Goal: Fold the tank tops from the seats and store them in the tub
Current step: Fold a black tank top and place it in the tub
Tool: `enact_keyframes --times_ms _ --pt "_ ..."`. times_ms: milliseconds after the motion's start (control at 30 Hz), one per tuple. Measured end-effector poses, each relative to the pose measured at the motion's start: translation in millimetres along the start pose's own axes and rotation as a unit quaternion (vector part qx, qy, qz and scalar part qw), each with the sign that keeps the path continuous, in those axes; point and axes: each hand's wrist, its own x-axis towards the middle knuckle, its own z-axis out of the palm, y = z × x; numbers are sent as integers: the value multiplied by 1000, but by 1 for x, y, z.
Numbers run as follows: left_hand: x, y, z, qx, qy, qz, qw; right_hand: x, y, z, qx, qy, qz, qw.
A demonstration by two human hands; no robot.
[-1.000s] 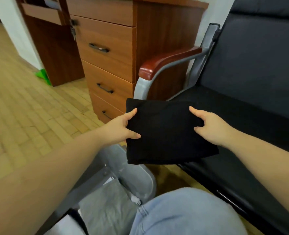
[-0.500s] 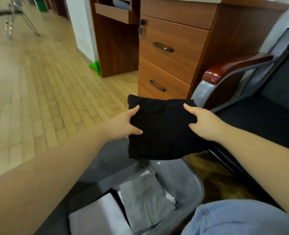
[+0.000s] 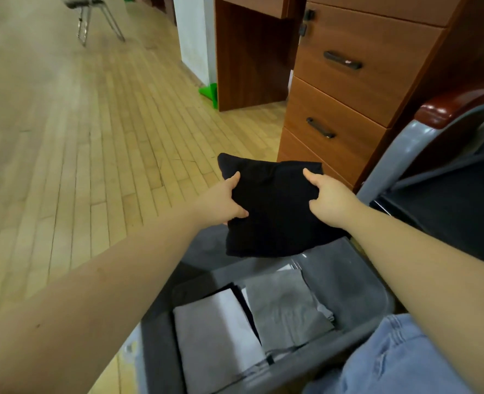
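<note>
Two hands: your left hand (image 3: 221, 201) and right hand (image 3: 330, 201) pinch the folded black top (image 3: 275, 209) by its sides.
Tub (image 3: 348, 280): below it, holding what look like folded grey tops (image 3: 283, 308).

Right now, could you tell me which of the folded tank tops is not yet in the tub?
The black tank top, held between left hand and right hand; the grey ones lie inside the tub.

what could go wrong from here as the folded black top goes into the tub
The black tank top is pinched only at its two sides by the left hand and right hand, so its sagging near edge may unfold on release. It hangs over the tub's far rim, so it could catch there or rumple the grey folded tops.
</note>
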Motion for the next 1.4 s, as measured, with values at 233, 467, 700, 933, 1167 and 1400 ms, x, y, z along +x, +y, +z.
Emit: enact_keyframes --times_ms 233,467,700,933,1167,1400 --pt "-20 -48 3 0 -4 -54 999 -16 -13 39 -18 -30 7 999" --pt "-35 -89 31 9 -29 -86 996 -37 -12 84 -30 -66 21 997" --pt "-43 -134 65 50 -63 -104 991 -58 -6 134 -57 -115 37 991" --pt "-47 -171 102 57 -93 -174 979 -60 12 175 -96 -173 56 979" --pt "-50 -193 138 36 -83 -227 970 -58 36 204 -90 -219 65 969" --pt "-55 -210 148 34 -83 -278 956 -54 37 220 -101 -257 66 959"
